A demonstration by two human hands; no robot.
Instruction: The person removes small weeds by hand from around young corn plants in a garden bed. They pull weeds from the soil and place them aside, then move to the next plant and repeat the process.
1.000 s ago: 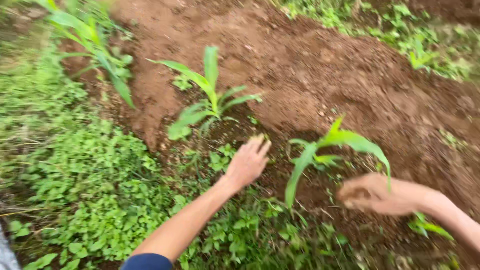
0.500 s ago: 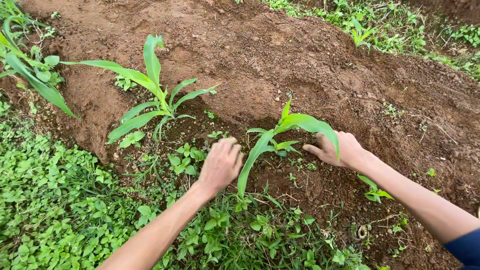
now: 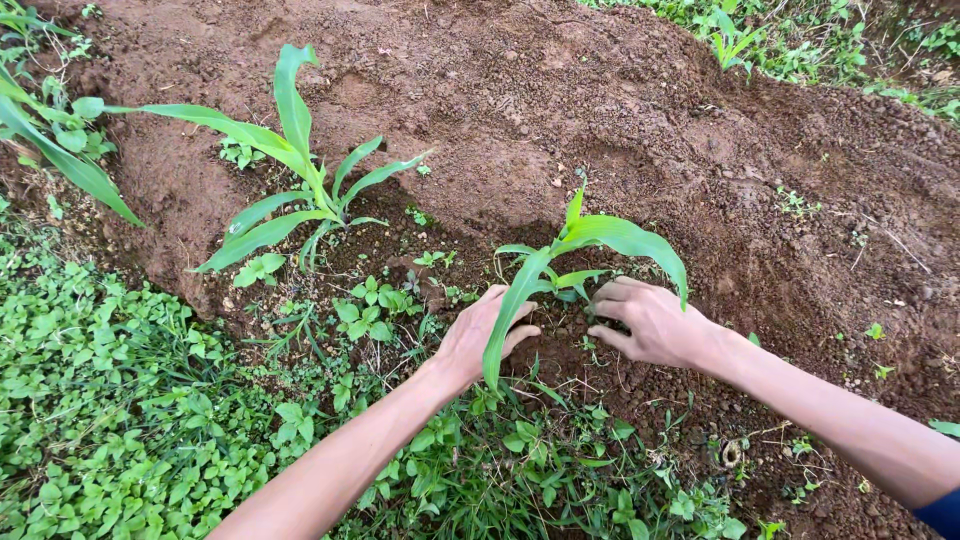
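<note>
A taller maize seedling (image 3: 300, 180) stands left on the soil ridge (image 3: 620, 110), weeds (image 3: 120, 420) below

I am looking down on a farm field or vegetable plot, outdoors in daylight. A raised ridge of loose red-brown soil (image 3: 600, 110) runs across the view, crumbly and freshly worked. 2 young maize plants grow along its foot, the left plant (image 3: 300, 170) with long arching leaves and a smaller seedling (image 3: 580, 245) beside it, with a third plant's leaves (image 3: 50, 140) at the left edge. Low green weeds (image 3: 120, 400) carpet the ground below the ridge, and more greenery (image 3: 800, 40) lines its far side.
</note>
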